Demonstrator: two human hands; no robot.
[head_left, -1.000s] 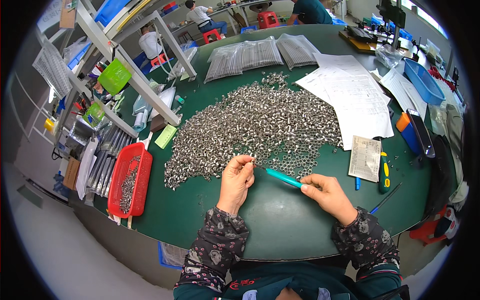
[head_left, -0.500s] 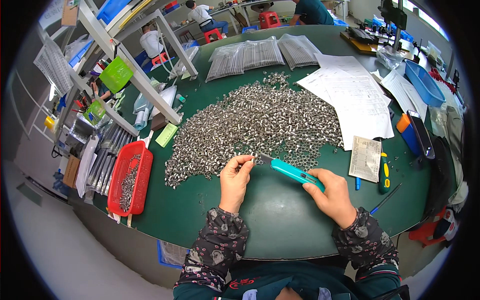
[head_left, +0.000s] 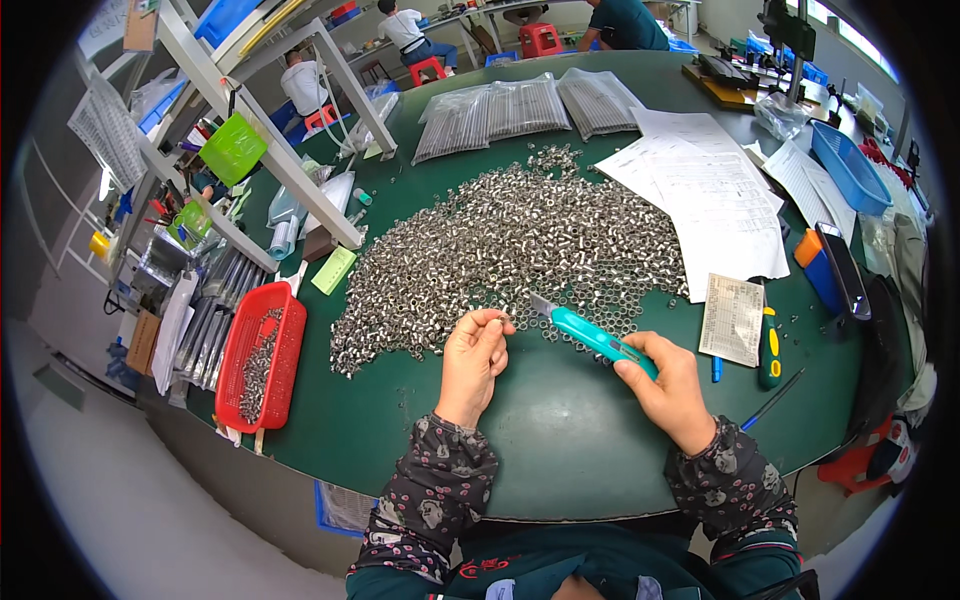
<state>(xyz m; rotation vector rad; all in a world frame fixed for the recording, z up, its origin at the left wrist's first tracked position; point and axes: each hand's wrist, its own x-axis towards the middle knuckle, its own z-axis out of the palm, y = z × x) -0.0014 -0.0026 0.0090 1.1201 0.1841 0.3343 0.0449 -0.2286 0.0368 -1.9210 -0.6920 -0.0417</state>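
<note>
My right hand [head_left: 668, 388] is closed round a teal utility knife [head_left: 588, 334], whose blade points up and left. Between the thumb and forefinger of my left hand [head_left: 470, 364] is a small metal ring [head_left: 507, 321], mostly covered by the fingertips. A gap separates the blade from that ring. Just beyond both hands spreads a wide heap of small silvery metal rings [head_left: 490, 245] on the green tabletop [head_left: 560, 440].
At left stands a red plastic basket [head_left: 292, 345] with more rings inside. Papers [head_left: 715, 205], a printed card [head_left: 731, 318], a yellow-green handled tool [head_left: 769, 348] and a pen [head_left: 772, 398] lie at right. Bagged metal tubes [head_left: 525, 105] line the far side. People sit beyond.
The knife blade has come away from the ring, and my right hand has shifted slightly right and down. My left hand has turned a little, its fingers curling in more.
</note>
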